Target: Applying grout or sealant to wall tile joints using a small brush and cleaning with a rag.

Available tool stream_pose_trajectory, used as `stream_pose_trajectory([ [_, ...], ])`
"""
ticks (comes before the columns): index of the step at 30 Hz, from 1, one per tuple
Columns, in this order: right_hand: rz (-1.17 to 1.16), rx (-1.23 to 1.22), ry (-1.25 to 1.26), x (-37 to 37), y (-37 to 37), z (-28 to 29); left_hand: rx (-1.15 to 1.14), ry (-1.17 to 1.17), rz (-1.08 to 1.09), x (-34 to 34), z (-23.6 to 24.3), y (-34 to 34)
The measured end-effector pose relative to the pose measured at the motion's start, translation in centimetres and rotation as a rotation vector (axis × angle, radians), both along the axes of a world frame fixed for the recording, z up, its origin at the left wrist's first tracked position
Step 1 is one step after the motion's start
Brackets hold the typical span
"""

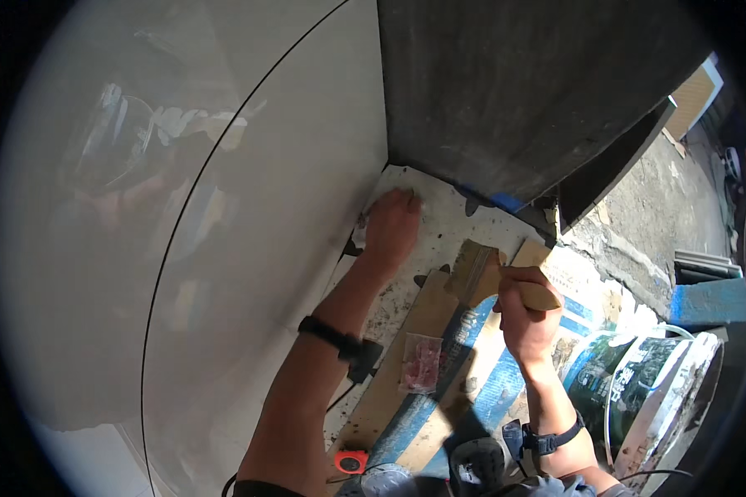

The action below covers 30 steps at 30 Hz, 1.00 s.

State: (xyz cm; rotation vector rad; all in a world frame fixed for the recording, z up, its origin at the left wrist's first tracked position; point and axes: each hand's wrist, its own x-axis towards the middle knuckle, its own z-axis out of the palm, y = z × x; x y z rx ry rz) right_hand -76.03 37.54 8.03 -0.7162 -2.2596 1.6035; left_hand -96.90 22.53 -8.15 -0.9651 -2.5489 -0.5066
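Observation:
My left hand (392, 228) is low in the corner between the pale wall (249, 248) and the dark panel (522, 91). Its fingers are curled down against a stained white board (441, 222), and what they hold, if anything, is hidden. A scrap of whitish material (360, 234) shows beside that hand. To the right, my right hand (529, 319) is closed around the wooden handle of a wide, flat brush (478, 277). The brush's bristles point left, above flattened cardboard (493, 385) with blue stripes.
A small clear bag of pink bits (421, 363) lies on the cardboard. Near me are a red tape measure (351, 461) and my shoe (477, 464). A paint-smeared bucket (630, 373) with a handle stands at right. Rough concrete floor (671, 190) stretches beyond the panel.

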Motion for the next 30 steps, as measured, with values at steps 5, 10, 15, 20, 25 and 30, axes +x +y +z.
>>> stream_pose_trajectory([
  [5,0.029,0.017,0.058,1.1,-0.9,0.5,-0.171,-0.169,0.105,-4.7,3.4,0.1],
  [10,0.080,0.119,0.129,0.7,1.1,-0.8,0.002,0.065,-0.061,-1.2,1.3,-0.3],
  [15,0.044,0.066,0.091,0.5,-0.1,-0.3,-0.123,-0.031,-0.005,-5.3,3.8,0.1],
  [20,0.041,0.047,0.077,0.1,0.5,-0.6,-0.073,0.009,-0.001,-4.3,2.7,-0.1],
  [25,0.003,0.125,0.054,-0.5,0.3,-1.1,-0.188,0.064,0.001,-1.0,0.7,-0.6],
  [30,0.012,0.061,0.028,-0.3,-0.6,-1.0,-0.294,-0.008,0.196,-4.8,3.9,1.4],
])
